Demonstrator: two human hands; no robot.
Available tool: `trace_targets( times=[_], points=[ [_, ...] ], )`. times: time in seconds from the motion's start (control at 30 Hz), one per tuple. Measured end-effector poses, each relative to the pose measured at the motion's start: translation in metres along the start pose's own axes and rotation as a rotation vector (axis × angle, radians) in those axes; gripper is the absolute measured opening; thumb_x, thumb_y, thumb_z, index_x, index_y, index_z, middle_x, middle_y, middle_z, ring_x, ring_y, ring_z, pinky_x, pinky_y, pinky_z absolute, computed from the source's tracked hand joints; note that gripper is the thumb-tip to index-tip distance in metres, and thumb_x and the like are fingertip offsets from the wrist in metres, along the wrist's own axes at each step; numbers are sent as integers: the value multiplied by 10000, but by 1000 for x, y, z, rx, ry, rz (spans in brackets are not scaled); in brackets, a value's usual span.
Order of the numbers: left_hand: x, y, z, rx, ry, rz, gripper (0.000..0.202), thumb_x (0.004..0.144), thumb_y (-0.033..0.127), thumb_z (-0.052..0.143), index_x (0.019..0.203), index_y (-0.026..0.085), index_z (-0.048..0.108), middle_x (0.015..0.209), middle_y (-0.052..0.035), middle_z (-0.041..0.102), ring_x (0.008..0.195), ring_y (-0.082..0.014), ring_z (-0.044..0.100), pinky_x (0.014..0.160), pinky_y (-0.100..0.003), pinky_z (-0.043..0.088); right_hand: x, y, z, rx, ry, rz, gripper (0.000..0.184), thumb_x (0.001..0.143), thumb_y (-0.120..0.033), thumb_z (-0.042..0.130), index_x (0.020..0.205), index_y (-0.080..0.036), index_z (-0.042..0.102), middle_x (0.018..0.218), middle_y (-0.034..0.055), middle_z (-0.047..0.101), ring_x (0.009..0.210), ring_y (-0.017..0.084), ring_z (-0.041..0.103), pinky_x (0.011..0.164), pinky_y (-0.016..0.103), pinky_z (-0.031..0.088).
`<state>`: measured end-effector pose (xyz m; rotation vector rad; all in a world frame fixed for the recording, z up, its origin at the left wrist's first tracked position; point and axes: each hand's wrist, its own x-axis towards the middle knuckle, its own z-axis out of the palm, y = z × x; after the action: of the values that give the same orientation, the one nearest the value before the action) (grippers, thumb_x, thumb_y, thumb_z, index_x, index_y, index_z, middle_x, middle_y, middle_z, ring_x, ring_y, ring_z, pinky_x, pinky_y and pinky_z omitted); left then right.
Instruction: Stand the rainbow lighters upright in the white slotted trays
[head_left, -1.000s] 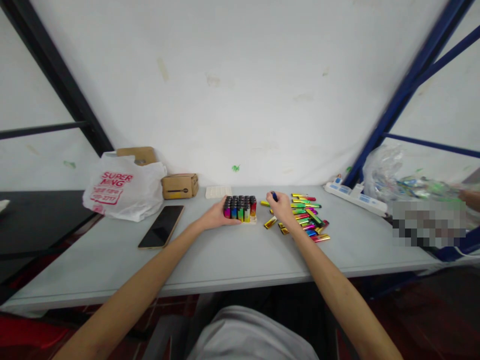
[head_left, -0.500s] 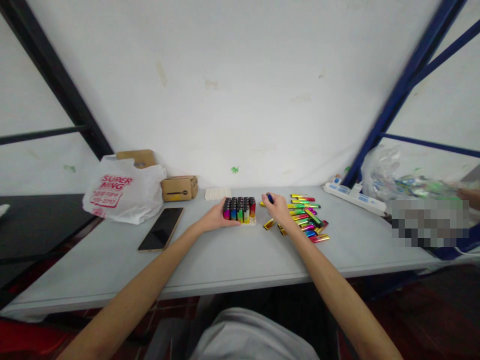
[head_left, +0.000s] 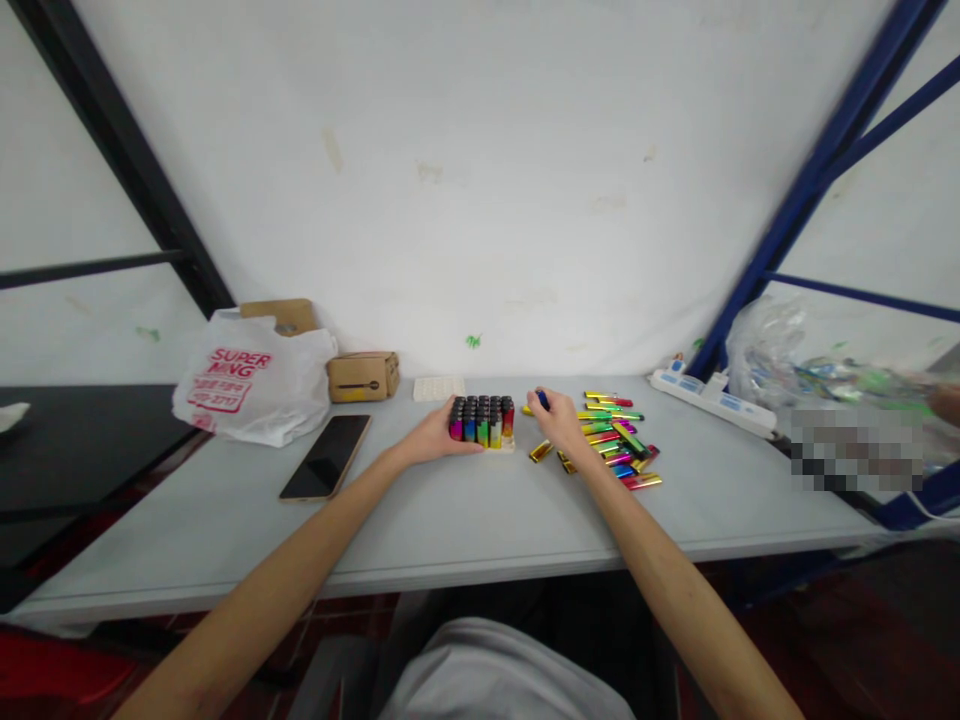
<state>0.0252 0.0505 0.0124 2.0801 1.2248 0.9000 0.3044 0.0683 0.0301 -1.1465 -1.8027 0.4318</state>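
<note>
Several upright lighters (head_left: 481, 422) with black tops and shiny rainbow bodies stand packed in rows in a pale tray (head_left: 508, 447), whose rim shows at the front right. My left hand (head_left: 436, 436) is closed around the left side of this block, thumb along the front. To the right of the tray, my right hand (head_left: 557, 418) pinches a dark blue lighter (head_left: 543, 400), mostly hidden by the fingers. A loose pile of metallic coloured lighters (head_left: 621, 440) lies just beyond that hand, and one gold lighter (head_left: 540, 451) lies nearer the tray.
A pale empty tray (head_left: 439, 388) lies by the wall, beside a small cardboard box (head_left: 364, 376). Left of these are a smartphone (head_left: 327, 458) and a white plastic bag (head_left: 255, 380). A power strip (head_left: 712, 402) sits at the right, near clear bags and another person's hand (head_left: 945, 402).
The view has shifted slightly. Both of my hands keep nearly the same places and holds, while the other person's hand at the far right has moved a little.
</note>
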Motion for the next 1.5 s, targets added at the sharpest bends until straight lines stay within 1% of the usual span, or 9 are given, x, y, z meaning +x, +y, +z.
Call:
trace_targets(
  times=[0.2, 0.33, 0.5, 0.7, 0.93, 1.17, 1.3, 1.43, 1.5],
  points=[
    [0, 3, 0, -7, 11, -8, 802, 618, 591, 954, 1208, 218, 559, 1171, -73, 757, 1070, -327, 724, 953, -454, 595, -1, -3, -4, 34, -63, -3, 459, 1014, -680, 437, 891, -255, 556, 733, 18, 605, 707, 209, 564, 681, 315, 431],
    [-1, 5, 0, -31, 12, -5, 806, 612, 573, 959, 1220, 216, 568, 1217, -92, 755, 1105, -340, 726, 985, -467, 590, 1, -4, -9, 6, -49, -140, 574, 988, -761, 457, 757, -243, 545, 816, 69, 626, 779, 221, 582, 710, 327, 467],
    [-2, 5, 0, -25, 19, -11, 821, 612, 562, 961, 1245, 210, 574, 1212, -87, 760, 1098, -334, 725, 992, -472, 591, -1, -7, -15, 6, -147, -68, 678, 985, -813, 419, 638, -235, 494, 565, -7, 471, 579, 163, 446, 581, 306, 349],
    [0, 2, 2, -40, 21, 4, 810, 613, 543, 971, 1241, 211, 583, 1187, -85, 769, 1071, -325, 727, 971, -471, 594, -5, -7, -10, 113, -357, -9, 646, 934, -819, 537, 685, -229, 625, 525, 11, 643, 490, 180, 566, 555, 302, 437],
    [0, 0, 2, -24, 18, -14, 814, 614, 552, 964, 1238, 208, 571, 1197, -92, 760, 1070, -333, 730, 948, -464, 596, -4, 0, -9, 109, -492, -39, 630, 905, -816, 598, 669, -233, 626, 583, 42, 699, 535, 201, 639, 580, 300, 467],
    [0, 2, 1, -7, 6, -16, 832, 620, 567, 951, 1254, 211, 547, 1240, -79, 755, 1123, -338, 718, 980, -456, 588, -2, 8, -3, -127, -439, -204, 605, 963, -744, 601, 653, -225, 609, 604, 7, 603, 558, 148, 456, 602, 291, 321],
    [0, 2, 1, -13, 3, -8, 820, 626, 566, 947, 1252, 213, 552, 1234, -84, 758, 1112, -340, 720, 980, -460, 586, 0, 13, -11, -106, -438, -200, 593, 1062, -679, 449, 770, -215, 676, 653, 2, 628, 600, 163, 505, 627, 288, 347],
    [0, 3, 0, 2, 3, -12, 825, 619, 583, 951, 1245, 211, 562, 1232, -89, 756, 1117, -348, 719, 984, -465, 581, 9, 33, -31, -454, -96, -60, 504, 1099, -515, 429, 854, -187, 721, 837, 117, 726, 802, 242, 635, 788, 328, 449],
    [0, 3, 0, 5, 8, -13, 838, 607, 591, 958, 1243, 210, 569, 1221, -88, 758, 1111, -345, 718, 978, -463, 581, 12, 49, -45, -657, 85, 112, 377, 1079, -358, 450, 1098, -131, 751, 1123, 212, 746, 1059, 304, 662, 958, 387, 470]
  ],
)
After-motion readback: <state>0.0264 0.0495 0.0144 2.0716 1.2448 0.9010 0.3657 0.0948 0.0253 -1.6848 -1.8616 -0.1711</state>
